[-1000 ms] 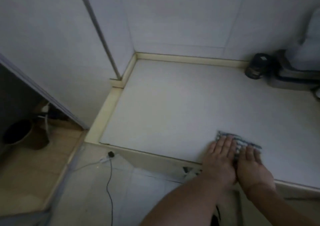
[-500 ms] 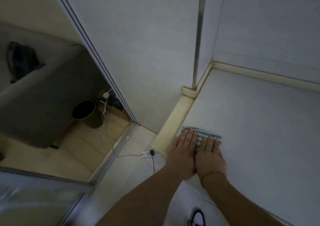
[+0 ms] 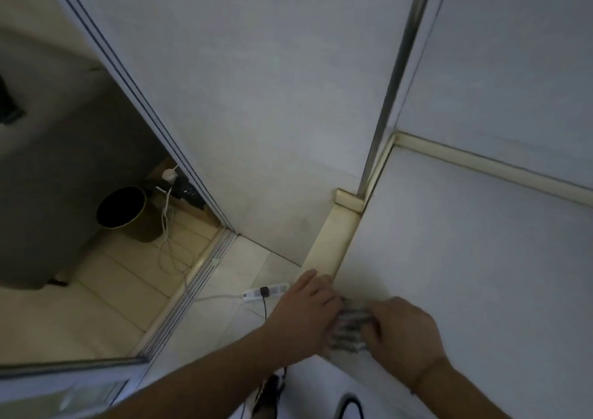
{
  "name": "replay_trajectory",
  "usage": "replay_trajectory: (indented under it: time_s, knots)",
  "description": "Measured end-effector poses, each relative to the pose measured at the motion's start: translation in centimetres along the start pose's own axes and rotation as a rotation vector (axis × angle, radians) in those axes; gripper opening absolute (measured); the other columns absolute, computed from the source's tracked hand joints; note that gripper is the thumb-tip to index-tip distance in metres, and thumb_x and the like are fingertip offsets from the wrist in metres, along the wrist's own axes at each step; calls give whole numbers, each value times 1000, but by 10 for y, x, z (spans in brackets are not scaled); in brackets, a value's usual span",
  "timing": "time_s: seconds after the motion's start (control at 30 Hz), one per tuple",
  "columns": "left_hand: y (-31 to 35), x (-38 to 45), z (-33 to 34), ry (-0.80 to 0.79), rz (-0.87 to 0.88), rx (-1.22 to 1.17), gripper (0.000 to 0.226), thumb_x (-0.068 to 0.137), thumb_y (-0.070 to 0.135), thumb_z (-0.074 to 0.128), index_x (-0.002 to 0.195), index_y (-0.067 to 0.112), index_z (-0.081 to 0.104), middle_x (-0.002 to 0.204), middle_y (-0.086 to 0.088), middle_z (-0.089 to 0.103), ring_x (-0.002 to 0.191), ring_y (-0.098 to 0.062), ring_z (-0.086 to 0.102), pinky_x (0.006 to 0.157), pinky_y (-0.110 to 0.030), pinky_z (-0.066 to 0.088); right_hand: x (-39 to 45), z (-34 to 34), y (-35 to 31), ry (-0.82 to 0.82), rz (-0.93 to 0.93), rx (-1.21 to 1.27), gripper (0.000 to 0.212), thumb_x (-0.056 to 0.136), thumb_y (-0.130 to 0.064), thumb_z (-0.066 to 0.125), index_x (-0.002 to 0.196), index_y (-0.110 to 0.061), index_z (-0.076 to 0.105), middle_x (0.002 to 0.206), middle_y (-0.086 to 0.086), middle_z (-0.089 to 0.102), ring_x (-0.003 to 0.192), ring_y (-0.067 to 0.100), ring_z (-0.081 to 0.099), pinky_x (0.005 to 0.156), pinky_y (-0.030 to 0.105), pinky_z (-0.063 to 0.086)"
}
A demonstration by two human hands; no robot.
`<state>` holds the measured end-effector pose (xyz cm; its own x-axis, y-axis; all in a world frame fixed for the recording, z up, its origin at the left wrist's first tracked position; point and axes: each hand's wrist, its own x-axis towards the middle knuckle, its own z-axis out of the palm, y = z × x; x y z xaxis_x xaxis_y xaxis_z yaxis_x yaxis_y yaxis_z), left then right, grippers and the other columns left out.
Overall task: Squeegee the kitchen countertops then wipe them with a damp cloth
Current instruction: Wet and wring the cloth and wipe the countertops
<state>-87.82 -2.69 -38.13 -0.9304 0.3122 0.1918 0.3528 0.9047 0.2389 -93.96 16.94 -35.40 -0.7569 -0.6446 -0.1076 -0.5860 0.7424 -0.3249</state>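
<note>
Both hands, left point(image 3: 308, 316) and right point(image 3: 401, 328), bunch one checked cloth point(image 3: 349, 328) at the worktop's point(image 3: 465, 258) seven-o'clock corner; one dark bin point(image 3: 123, 208) stands on the floor.

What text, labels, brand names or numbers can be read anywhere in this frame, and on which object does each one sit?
None can be read.
cloth: grey pattern only, no print, held between left hand and right hand.
power strip on the floor: any marking is too small and blurred.
bin: plain dark surface, no label visible.
countertop and wall panels: blank.
</note>
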Motion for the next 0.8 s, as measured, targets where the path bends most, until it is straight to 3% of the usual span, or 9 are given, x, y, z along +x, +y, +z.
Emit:
replay_trajectory:
  time_s: [0.07,0.13,0.27,0.33,0.43,0.6,0.7,0.8]
  knots:
    - [-26,19,-10,-13,-31,-172,21,85,29,57,97,16,67,88,-1,65,83,-19,59,83,-39,51,23,-7,-2,88,97,190,34,81,-33,45,92,-16,72,79,4,70,68,22,66,60,24,51]
    - [-56,51,-24,16,-84,-217,21,83,26,63,101,15,65,89,-1,65,80,-22,59,70,-34,53,52,-15,-4,198,169,321,35,87,-23,47,110,-7,68,100,13,70,85,30,67,78,31,51]
    - [-110,115,-33,106,-109,-176,33,76,21,59,106,14,68,106,-4,68,98,-27,59,87,-34,47,110,-18,-5,475,173,198,29,86,-11,54,110,-3,68,100,17,67,88,36,63,77,40,56]
    - [-125,126,-21,-13,-66,-172,37,73,17,61,108,10,71,108,-7,70,99,-29,64,92,-38,49,124,-4,-3,470,172,111,34,84,-14,48,108,-3,69,101,19,65,89,40,62,76,46,57]
    - [-132,118,-3,-142,29,-146,36,79,19,51,106,9,73,109,-9,71,98,-31,66,86,-40,54,131,21,0,351,143,38,45,82,-21,42,114,-5,68,115,19,65,99,41,60,86,51,54]
    - [-130,110,-3,-112,111,37,37,76,24,45,95,13,76,107,-3,72,115,-29,59,97,-38,35,135,38,-9,285,188,-100,34,76,-12,56,105,-11,75,108,8,73,98,37,64,79,47,54]
    - [-133,103,-4,-112,215,47,29,71,18,62,96,11,75,104,-4,73,113,-27,61,97,-37,32,121,37,-21,303,204,-194,36,67,-15,62,100,-18,76,105,0,74,101,31,63,88,47,46]
    - [-129,73,-7,-135,289,18,31,78,21,56,101,13,74,107,-1,72,114,-24,61,98,-36,35,92,42,-38,308,180,-233,36,71,-19,58,102,-23,75,105,-5,74,106,27,61,99,48,33]
